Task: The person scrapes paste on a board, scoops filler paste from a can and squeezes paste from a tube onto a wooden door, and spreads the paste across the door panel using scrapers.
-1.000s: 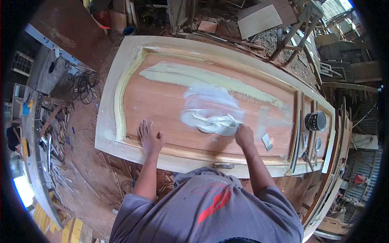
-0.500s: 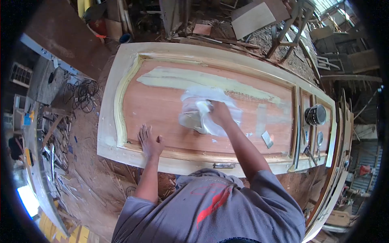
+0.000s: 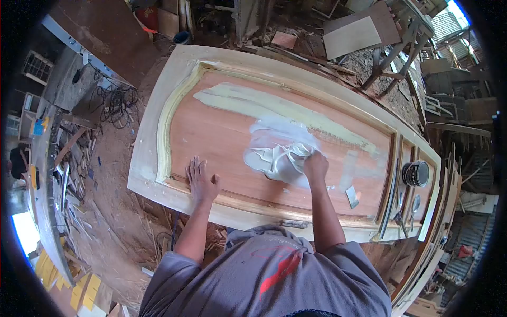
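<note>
A wooden door panel (image 3: 222, 132) lies flat before me, with a mound of glossy white paste (image 3: 282, 164) spread on its reddish middle. My right hand (image 3: 316, 166) is closed at the right side of the paste. By its fingers shows a pale, flat edge smeared with paste; the rest of what it grips is hidden. My left hand (image 3: 200, 182) rests on the panel near its lower left moulding, fingers spread and holding nothing. A flat scraper (image 3: 352, 196) lies to the right of the paste. Dried pale filler (image 3: 237, 100) forms a long streak above it.
A dark round tin (image 3: 415, 174) stands at the door's right end, beside pliers (image 3: 400, 224) and a round-ended metal tool (image 3: 416, 203). A wooden trestle (image 3: 393, 63) stands behind. Tangled cables (image 3: 113, 105) and wood scraps litter the floor at left.
My right hand has moved right and toward me across the paste, which now shows more ridges. The left hand stays on the panel. The whole view has shifted and tilted a little.
</note>
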Demonstrator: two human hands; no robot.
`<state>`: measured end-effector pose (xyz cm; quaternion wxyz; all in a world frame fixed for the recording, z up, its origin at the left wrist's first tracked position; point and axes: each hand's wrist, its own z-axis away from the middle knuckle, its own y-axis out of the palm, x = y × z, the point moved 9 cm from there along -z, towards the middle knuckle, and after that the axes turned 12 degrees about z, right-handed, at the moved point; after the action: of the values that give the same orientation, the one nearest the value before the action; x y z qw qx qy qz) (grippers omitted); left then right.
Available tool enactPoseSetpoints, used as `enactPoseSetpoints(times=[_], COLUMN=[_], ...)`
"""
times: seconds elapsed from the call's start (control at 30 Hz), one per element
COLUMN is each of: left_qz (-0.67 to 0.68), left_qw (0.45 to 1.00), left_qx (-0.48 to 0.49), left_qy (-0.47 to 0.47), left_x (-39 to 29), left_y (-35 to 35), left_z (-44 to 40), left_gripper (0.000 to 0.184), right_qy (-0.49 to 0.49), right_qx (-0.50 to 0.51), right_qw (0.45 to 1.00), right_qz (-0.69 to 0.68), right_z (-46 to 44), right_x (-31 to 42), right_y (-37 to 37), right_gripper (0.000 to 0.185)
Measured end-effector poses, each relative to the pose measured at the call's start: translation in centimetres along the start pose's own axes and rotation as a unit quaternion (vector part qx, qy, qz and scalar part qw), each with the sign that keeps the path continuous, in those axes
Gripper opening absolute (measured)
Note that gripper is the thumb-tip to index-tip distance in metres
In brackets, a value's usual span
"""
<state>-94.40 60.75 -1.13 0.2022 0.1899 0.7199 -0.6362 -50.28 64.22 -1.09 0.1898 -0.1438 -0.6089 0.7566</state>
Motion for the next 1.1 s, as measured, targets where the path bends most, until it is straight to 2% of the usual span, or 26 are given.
enactPoseSetpoints(times=[0.17,0.3,0.33,0.43,0.47,0.57,0.67,0.77,0.83,0.9,1.0,1.1], left_qz=[0.003,0.014,0.018,0.025,0.024,0.023,0.023,0.040,0.045,0.043,0.039,0.051], left_qw=[1.000,1.000,1.000,0.999,0.999,1.000,0.999,0.998,0.998,0.997,0.998,0.998], left_qx=[0.006,0.010,0.007,0.018,0.018,0.015,0.023,0.040,0.038,0.053,0.046,0.045], left_qy=[-0.003,-0.011,-0.009,-0.013,-0.014,-0.012,-0.016,-0.016,-0.015,-0.022,-0.014,-0.016], left_x=[0.5,0.6,0.5,0.5,0.6,1.0,1.4,1.5,2.0,2.2,2.1,2.2], left_y=[0.1,-0.6,-0.8,-1.3,-1.2,-1.2,-1.0,-1.4,-0.9,-0.6,-0.7,-0.6], left_z=[0.4,0.3,0.2,0.0,0.1,-0.1,-0.2,-0.6,-0.5,-0.5,-0.5,-0.5], left_gripper=[0.068,0.069,0.069,0.067,0.068,0.069,0.072,0.072,0.074,0.075,0.075,0.073], right_qy=[-0.036,-0.076,-0.021,-0.188,-0.187,-0.308,-0.306,-0.339,-0.352,-0.360,-0.409,-0.459], right_qx=[0.040,0.015,0.131,0.043,0.083,-0.089,-0.127,-0.156,-0.176,-0.283,-0.166,0.121], right_qw=[0.995,0.975,0.908,0.902,0.938,0.924,0.934,0.926,0.918,0.874,0.890,0.876], right_qz=[-0.088,-0.208,-0.398,-0.386,-0.279,-0.210,-0.132,-0.058,0.051,0.162,0.110,0.090], right_z=[-1.9,-3.9,-3.9,-4.0,-4.5,-5.3,-6.5,-6.6,-4.1,0.8,3.5,4.4], right_x=[8.6,10.4,10.7,17.4,19.9,28.9,36.6,42.4,44.6,44.8,43.3,40.4], right_y=[-0.5,0.1,1.5,-3.6,-4.2,-6.9,-6.6,-3.4,1.2,4.2,5.7,1.7], right_gripper=[0.028,0.022,0.020,0.020,0.020,0.020,0.026,0.032,0.035,0.038,0.042,0.044])
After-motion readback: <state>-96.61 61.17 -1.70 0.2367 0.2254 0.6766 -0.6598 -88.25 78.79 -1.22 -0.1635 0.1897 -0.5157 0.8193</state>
